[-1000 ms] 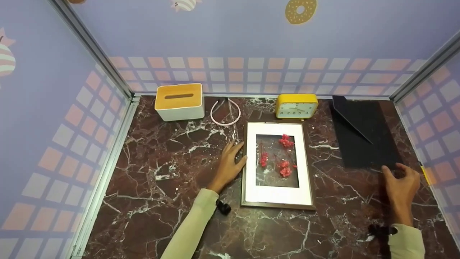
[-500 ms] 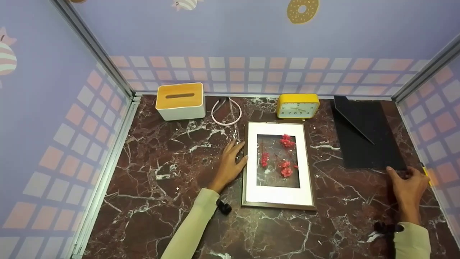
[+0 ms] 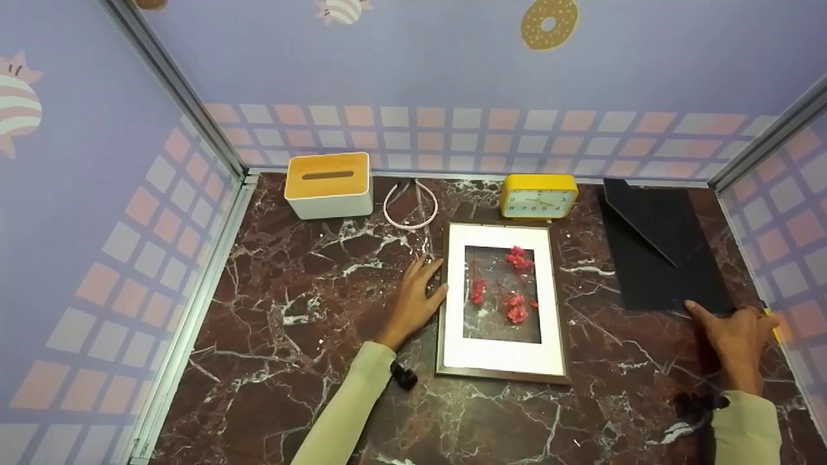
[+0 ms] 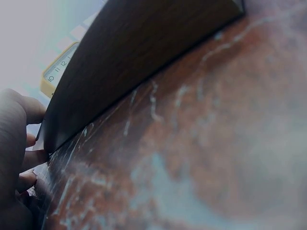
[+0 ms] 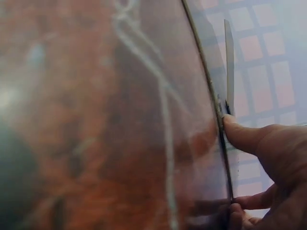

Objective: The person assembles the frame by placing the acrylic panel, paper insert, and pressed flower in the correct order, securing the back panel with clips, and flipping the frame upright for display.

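A picture frame (image 3: 497, 358) with a white mat lies face up on the marble table, small red dried flowers (image 3: 517, 313) in its window. My left hand (image 3: 413, 303) rests at its left side, fingertips and thumb along the edge; the left wrist view shows the dark side of the frame (image 4: 129, 62) close up. To the right lies the black backing board (image 3: 665, 284) with its stand leg (image 3: 639, 226) tilted up. My right hand (image 3: 736, 336) is at the board's near edge, thumb touching it and fingers spread round the right corner; their tips are partly hidden.
Along the back stand a white tissue box (image 3: 329, 203) with a wooden lid, a pale pink headband (image 3: 410, 226) and a yellow alarm clock (image 3: 539, 200). Patterned walls close in the back and both sides. A small yellow strip (image 3: 775, 329) shows by the right wall.
My right hand has shifted along the board's near edge to the corner, thumb and fingers spreading wider. The left hand stays by the frame. The head view has tilted slightly.
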Demonstrator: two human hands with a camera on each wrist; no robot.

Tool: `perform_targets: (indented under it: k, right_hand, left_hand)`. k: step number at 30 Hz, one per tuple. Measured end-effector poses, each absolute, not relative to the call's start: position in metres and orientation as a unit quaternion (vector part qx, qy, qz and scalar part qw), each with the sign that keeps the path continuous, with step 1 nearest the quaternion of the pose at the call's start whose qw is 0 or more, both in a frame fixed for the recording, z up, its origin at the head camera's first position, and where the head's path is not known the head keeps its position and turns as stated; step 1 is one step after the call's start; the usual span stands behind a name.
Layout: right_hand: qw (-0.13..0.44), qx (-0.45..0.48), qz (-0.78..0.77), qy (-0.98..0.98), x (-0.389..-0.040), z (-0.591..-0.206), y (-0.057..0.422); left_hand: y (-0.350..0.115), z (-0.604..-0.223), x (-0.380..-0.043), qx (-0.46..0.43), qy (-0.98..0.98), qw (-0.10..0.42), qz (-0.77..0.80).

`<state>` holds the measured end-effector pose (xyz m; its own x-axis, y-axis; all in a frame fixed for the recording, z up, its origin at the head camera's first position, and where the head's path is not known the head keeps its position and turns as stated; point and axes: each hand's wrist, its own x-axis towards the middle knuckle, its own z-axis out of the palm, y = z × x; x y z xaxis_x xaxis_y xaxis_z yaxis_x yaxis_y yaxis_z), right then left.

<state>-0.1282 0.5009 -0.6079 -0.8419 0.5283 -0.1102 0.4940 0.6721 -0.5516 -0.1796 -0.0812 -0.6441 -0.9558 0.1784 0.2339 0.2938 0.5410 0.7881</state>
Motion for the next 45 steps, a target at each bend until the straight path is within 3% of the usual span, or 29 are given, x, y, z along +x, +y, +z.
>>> perform_targets:
  k: [16, 22, 30, 39, 45]
  right_hand:
    - [-0.027, -0.294, 0.283, -0.913, -0.131, -0.595, 0.504]
    - [-0.031, -0.35, 0.393, -0.85, -0.126, -0.587, 0.507]
    - [0.076, -0.423, 0.657, -0.619, -0.123, -0.586, 0.498]
    - [0.1, -0.4, 0.78, -0.47, -0.114, -0.58, 0.487]
    - [0.161, -0.35, 0.816, -0.431, -0.111, -0.586, 0.478]
  left_hand:
    - [-0.08, -0.645, -0.181, -0.143, -0.869, 0.067, -0.468]
    - [-0.08, -0.643, -0.18, -0.145, -0.865, 0.068, -0.476]
    - [-0.08, -0.644, -0.18, -0.145, -0.864, 0.07, -0.477]
    - [-0.079, -0.646, -0.18, -0.143, -0.867, 0.067, -0.472]
    - [-0.08, -0.645, -0.18, -0.147, -0.864, 0.073, -0.477]
